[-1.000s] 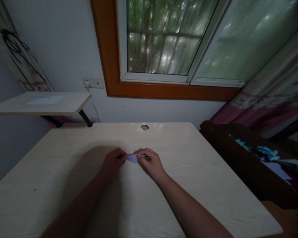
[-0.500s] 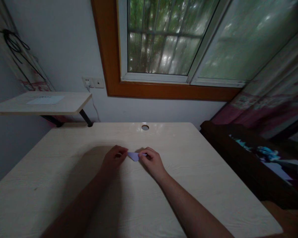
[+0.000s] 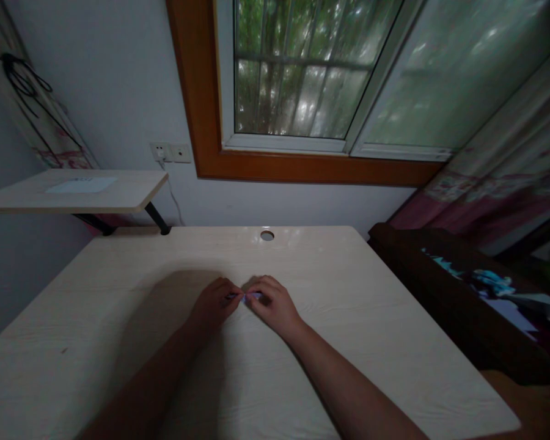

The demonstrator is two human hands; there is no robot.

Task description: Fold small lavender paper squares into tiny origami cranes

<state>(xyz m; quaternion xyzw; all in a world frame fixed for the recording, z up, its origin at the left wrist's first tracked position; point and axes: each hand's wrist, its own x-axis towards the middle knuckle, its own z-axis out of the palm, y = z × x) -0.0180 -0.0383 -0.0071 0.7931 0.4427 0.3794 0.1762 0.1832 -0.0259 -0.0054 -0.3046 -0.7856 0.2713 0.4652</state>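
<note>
A small piece of folded purple paper [image 3: 256, 295] is pinched between my two hands, low over the pale wooden desk [image 3: 348, 318]. My left hand [image 3: 217, 300] is closed on its left end, thumb against fingers. From the other side my right hand [image 3: 271, 298] grips it the same way. The fingertips of both hands nearly meet at the middle. Most of the paper is hidden behind the fingers, with only slivers of purple showing, so its folds cannot be made out.
A raised shelf [image 3: 142, 186] bearing a white sheet [image 3: 81, 185] stands at the back left on black legs. Near the desk's far edge is a round cable hole [image 3: 267, 236]. Right of the desk, a dark brown piece of furniture [image 3: 421, 287] holds papers and turquoise items.
My hands have come together over the paper, the left moving right and slightly nearer me. The purple triangle that showed between them is now mostly covered by fingers.
</note>
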